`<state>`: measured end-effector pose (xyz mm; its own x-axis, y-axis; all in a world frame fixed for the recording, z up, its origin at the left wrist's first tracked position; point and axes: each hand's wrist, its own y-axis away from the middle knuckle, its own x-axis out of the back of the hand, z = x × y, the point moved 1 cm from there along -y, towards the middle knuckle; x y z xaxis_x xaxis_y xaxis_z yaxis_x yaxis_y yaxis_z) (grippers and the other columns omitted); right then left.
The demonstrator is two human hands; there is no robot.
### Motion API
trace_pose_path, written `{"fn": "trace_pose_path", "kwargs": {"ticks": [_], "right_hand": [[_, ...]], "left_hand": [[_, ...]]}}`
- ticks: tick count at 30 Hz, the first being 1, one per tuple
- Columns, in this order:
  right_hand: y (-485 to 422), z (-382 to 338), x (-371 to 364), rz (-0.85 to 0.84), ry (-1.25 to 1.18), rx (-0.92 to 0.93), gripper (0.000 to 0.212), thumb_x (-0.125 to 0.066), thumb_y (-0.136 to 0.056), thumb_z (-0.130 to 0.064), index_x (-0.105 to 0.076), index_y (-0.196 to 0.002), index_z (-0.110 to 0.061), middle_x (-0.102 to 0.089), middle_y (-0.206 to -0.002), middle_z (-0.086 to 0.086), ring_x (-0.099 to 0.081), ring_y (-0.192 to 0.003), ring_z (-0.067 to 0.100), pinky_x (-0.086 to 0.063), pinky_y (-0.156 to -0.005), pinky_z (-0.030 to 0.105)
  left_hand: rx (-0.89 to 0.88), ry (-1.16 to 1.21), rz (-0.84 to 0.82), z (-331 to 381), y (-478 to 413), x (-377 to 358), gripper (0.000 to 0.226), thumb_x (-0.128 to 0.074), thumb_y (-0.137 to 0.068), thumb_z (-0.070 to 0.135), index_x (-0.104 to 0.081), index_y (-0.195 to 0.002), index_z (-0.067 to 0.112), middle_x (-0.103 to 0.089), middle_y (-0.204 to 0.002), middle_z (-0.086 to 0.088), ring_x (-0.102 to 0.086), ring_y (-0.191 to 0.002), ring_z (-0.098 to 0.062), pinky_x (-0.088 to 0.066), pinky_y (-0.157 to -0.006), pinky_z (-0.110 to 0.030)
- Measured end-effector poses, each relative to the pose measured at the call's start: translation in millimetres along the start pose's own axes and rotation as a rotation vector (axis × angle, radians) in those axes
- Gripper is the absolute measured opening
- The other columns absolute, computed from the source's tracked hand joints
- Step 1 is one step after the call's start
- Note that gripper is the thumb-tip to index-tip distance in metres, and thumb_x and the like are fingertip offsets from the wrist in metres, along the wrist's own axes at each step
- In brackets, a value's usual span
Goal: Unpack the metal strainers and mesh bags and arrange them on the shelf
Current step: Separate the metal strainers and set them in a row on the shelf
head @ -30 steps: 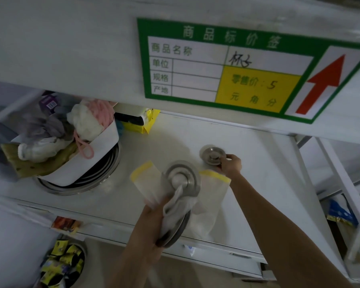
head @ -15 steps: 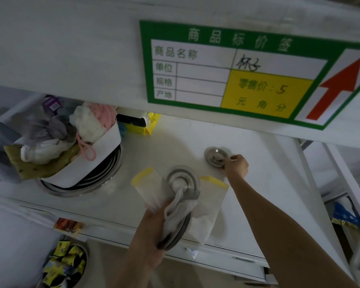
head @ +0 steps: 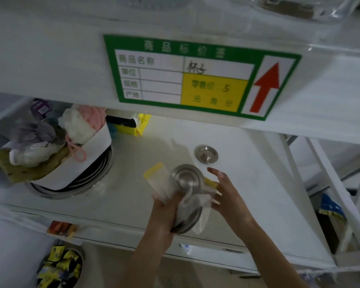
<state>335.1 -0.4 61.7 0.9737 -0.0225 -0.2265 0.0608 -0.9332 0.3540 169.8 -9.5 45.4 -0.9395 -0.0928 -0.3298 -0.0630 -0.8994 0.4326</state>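
One round metal strainer [head: 206, 154] with a centre knob lies alone on the white shelf [head: 146, 167]. My left hand [head: 164, 213] is shut on a bundle held over the shelf's front: metal strainers [head: 186, 180] stacked together with white mesh bags [head: 156, 176] that have yellow rims. My right hand [head: 227, 192] is beside that bundle on its right, fingers spread, holding nothing. Its fingertips sit close to a mesh bag; whether they touch it I cannot tell.
At the left stands a stack of metal basins [head: 71, 183] holding a white bowl of cloths and sponges [head: 50, 142]. A yellow packet [head: 136, 126] lies at the back. The upper shelf's edge carries a green price label [head: 195, 77]. Snack packets [head: 58, 265] sit below.
My right hand let go of the single strainer on the shelf and drew back to the bundle in my left hand. The strainer stays where it was set.
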Motion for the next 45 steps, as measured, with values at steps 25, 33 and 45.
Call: {"fn": "trace_pose_path", "kwargs": {"ticks": [25, 33, 45], "right_hand": [[-5.0, 17.3, 22.1, 0.295, 0.341, 0.215, 0.015, -0.055, -0.095, -0.016, -0.064, -0.083, -0.015, -0.068, -0.074, -0.003, -0.063, -0.068, 0.008, -0.048, -0.058, 0.015], [-45.7, 32.1, 25.5, 0.466, 0.359, 0.156, 0.019, -0.052, -0.095, -0.018, -0.061, -0.088, -0.004, -0.06, -0.073, 0.007, -0.054, -0.067, 0.018, -0.047, -0.064, 0.034], [-117.3, 61.6, 53.9, 0.589, 0.512, -0.014, 0.016, -0.065, -0.086, -0.02, -0.074, -0.089, -0.007, -0.069, -0.069, 0.007, -0.065, -0.066, 0.025, -0.055, -0.071, 0.035]], "left_hand": [[0.044, -0.21, -0.068, -33.7, -5.7, -36.2, 0.054, -0.069, -0.08, 0.039, -0.054, -0.127, 0.018, -0.07, -0.115, -0.008, -0.066, -0.107, -0.022, -0.055, -0.085, -0.032], [-0.011, -0.211, -0.113, -37.3, -9.6, 2.6, 0.018, -0.057, -0.093, 0.008, -0.06, -0.111, 0.004, -0.068, -0.097, -0.011, -0.069, -0.081, -0.015, -0.052, -0.054, -0.012], [-0.059, 0.044, -0.038, -17.9, -7.9, 59.6, 0.117, -0.092, -0.035, 0.057, -0.055, -0.133, 0.006, -0.071, -0.119, -0.013, -0.07, -0.104, -0.029, -0.057, -0.082, -0.036]]}}
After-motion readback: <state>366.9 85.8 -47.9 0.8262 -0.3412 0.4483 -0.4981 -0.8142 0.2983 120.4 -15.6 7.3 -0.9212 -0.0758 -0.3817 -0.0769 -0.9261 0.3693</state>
